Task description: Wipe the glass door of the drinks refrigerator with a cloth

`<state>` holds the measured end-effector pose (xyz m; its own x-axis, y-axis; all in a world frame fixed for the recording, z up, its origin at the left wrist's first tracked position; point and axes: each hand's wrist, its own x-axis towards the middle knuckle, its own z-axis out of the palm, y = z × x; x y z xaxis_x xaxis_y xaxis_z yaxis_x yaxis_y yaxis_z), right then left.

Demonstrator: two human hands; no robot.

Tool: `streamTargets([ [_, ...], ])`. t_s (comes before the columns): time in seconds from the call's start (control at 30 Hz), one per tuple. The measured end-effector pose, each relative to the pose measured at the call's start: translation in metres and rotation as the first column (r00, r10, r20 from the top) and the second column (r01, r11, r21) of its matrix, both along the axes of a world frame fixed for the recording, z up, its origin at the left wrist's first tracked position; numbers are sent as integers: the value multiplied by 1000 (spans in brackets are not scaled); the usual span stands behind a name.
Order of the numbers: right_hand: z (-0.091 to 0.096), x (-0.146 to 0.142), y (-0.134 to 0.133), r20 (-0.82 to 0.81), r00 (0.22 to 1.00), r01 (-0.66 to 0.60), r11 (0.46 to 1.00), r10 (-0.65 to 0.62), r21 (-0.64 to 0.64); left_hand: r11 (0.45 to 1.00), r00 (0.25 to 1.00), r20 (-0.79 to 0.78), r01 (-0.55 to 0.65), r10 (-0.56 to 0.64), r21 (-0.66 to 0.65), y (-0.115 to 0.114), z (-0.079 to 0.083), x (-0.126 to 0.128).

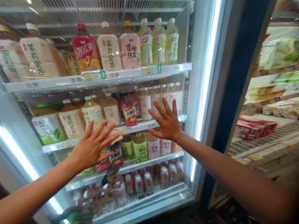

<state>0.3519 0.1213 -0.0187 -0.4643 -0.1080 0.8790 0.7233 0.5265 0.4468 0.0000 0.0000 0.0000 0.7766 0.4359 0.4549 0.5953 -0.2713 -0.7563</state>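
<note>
A lit cooler (199, 77) fills the left and centre, food shelves (241, 148) at right. Nearer, the left hand (93, 146) and right hand (168, 123) spread each grip wide, holding nothing visible, partly hiding shelved drink bottles (130, 112) farther in.

1. From here, the left hand (92, 147) hides part of a dark-labelled bottle (116, 158).
2. Far left, the gold-capped bottle (10, 60) gets cut off at the view's edge.
3. Bottom-row bottles (148, 184) look too blurred to read.
</note>
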Motion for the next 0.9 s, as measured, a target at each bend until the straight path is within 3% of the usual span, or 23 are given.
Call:
streamTargets([
  [0.1, -1, 1, -1, 2, 1000, 14, 1000, -14, -9, 998, 995, -95, 25, -30, -53, -7, -11, -13],
  [0.23, -2, 1, -3, -4, 999, 31, 999, -32, -42, 996, 994, 99, -46, 38, 79, -5, 19, -17],
  [0.3, -2, 0, -3, -6, 999, 34, 998, -34, -49, 991, 986, 159, -64, 45, 114, -3, 25, -15],
  [0.43, -3, 1, -1, -2, 1000, 31, 999, -31, -37, 1000, 1000, -18, 12, -12, -3, -5, -9, -11],
  [0.5, -4, 1, 0, -7, 999, 40, 998, -40, -50, 997, 991, -123, 44, -50, -56, -5, -18, -8],
  [0.57, -5, 1, 0, -12, 998, 65, 995, -66, -81, 999, 994, -102, 35, -38, -25, -2, -4, -1],
  [0.63, -5, 1, 0, -17, 997, 79, 992, -81, -100, 998, 1000, 17, -12, 11, 59, 5, 21, 9],
  [0.7, -4, 1, 0, -16, 998, 56, 996, -57, -76, 992, 994, 105, -49, 37, 114, 11, 36, 21],
  [0.77, -3, 1, 0, -12, 1000, 20, 999, -20, -37, 995, 998, 59, -23, 17, 100, 15, 28, 32],
  [0.9, -1, 1, 0, -7, 1000, -4, 1000, 4, -16, 994, 969, -219, 110, -113, -26, 21, -6, 49],
])
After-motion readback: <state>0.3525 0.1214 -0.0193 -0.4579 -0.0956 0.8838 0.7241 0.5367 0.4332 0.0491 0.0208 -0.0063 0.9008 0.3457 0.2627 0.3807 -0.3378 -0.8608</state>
